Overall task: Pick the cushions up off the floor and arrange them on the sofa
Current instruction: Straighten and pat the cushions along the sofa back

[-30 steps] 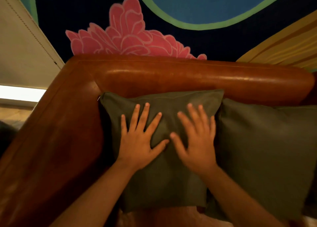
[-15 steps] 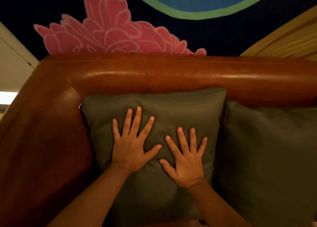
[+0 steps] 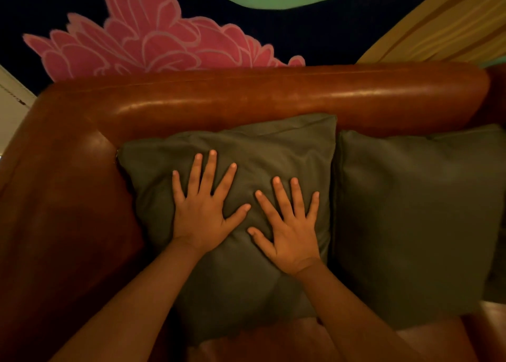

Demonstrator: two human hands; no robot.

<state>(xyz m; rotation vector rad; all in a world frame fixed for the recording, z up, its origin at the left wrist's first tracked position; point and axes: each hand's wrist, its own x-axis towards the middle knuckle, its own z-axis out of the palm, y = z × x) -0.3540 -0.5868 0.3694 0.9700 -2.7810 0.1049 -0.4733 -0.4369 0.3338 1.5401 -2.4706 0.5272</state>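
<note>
Left cushion (image 3: 273, 153) is sitting in the corner of the sofa (image 3: 273, 93), leaning back against the backrest with its left edge touching the armrest. Right cushion (image 3: 410, 211) is standing just beside it, their side edges touching.

Left hand (image 3: 201, 211) and right hand (image 3: 290, 233) are both lying flat on the left cushion's face, side by side. The fingers (image 3: 210, 170) are straight and spread wide, thumbs angling toward each other, gripping nothing.

Handling, as a judgement:
- The cloth is dimpling around the palms, so the filling is looking soft and yielding.
- It is probably light, the matte fabric is not slippery, and nothing here is fragile.
- Flat palms are suiting the job of seating it.
- For lifting or shifting, holding 2 opposite side edges or the top corners would be giving more control, since the middle is only sinking.

Count:
- 2 cushions, both dark green, both on the sofa.
- 0 cushions showing on the floor, though the floor itself is not showing here.
- 2 hands and 1 sofa.
- 1 painted mural (image 3: 153, 38) behind.
</note>
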